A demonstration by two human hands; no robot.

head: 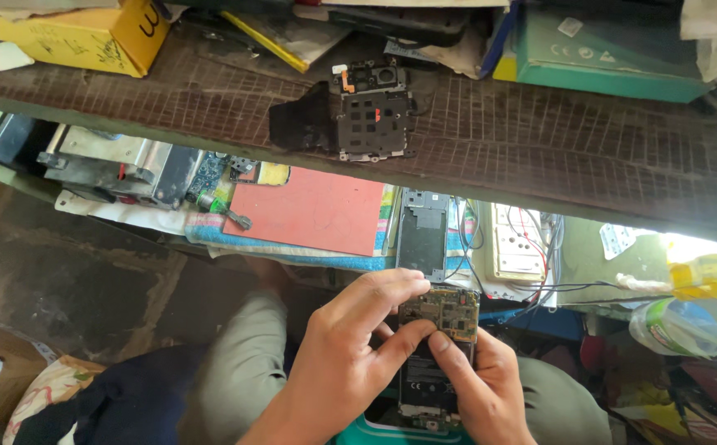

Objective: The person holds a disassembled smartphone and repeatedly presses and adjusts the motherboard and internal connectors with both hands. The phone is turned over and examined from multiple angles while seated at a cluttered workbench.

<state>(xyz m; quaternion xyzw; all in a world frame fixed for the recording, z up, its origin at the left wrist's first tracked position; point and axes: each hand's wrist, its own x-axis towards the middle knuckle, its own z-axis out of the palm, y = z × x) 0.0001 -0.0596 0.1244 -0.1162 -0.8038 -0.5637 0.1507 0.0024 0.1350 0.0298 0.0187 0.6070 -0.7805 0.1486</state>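
An opened phone (429, 381) with its back off lies over my lap, its black battery and the circuit board (444, 311) at its top end exposed. My left hand (344, 365) curls over the phone's upper left side, fingers on the board's edge and thumb pressing the middle. My right hand (480, 386) grips the phone from the right, its thumb on the board's lower edge. A black metal shield plate (372, 115) with a dark flap lies on the brown shelf (540, 140) above.
Under the shelf sit a red mat (313, 210), a phone frame (422, 232), a white socket board with wires (517, 244) and metal parts (119, 169). Yellow and green boxes (606, 49) lie at the back. A plastic jar (688, 325) lies at right.
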